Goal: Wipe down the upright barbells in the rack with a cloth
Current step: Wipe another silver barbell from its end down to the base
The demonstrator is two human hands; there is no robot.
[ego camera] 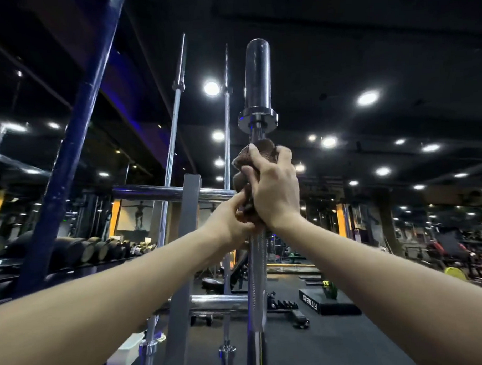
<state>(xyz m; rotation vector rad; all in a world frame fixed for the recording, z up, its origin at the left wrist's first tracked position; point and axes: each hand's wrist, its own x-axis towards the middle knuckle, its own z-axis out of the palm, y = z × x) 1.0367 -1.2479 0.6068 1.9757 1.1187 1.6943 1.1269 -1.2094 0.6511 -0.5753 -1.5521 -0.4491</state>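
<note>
A chrome barbell point(256, 266) stands upright in front of me, its thick sleeve and collar point(258, 119) at the top. A brown cloth point(262, 151) is wrapped round the shaft just under the collar. My right hand point(273, 189) grips the cloth and the bar through it. My left hand point(231, 222) sits just below and to the left, its fingers pinching the cloth's lower end against the shaft. Two more upright barbells point(175, 124) point(227, 133) stand behind in the grey rack point(190, 200).
A thick blue post point(77, 133) slants up on the left. Dumbbells point(97, 248) line a shelf at left. A white bin point(125, 350) lies by the rack's foot. A black box marked FITNESS point(328, 302) and benches stand on the dark floor to the right.
</note>
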